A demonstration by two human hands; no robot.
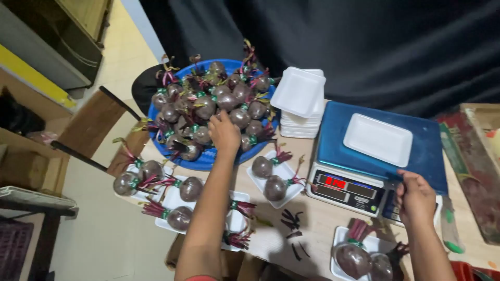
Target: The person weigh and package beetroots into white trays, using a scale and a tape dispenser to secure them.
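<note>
Reaching forward, my left hand [224,132] rests palm-down on the heap of beetroots [208,106] in the blue basin [208,161] at the bench's [317,224] far left; whether its grip has closed on a root I cannot tell. Roots are round, dark purple and glossy, each banded green at the neck. Their red-green stalk tufts point outward in all directions, so the long axes vary. My right hand [415,200] touches the front right corner of the blue scale [375,156], fingers curled, beside an empty white tray [378,139].
</note>
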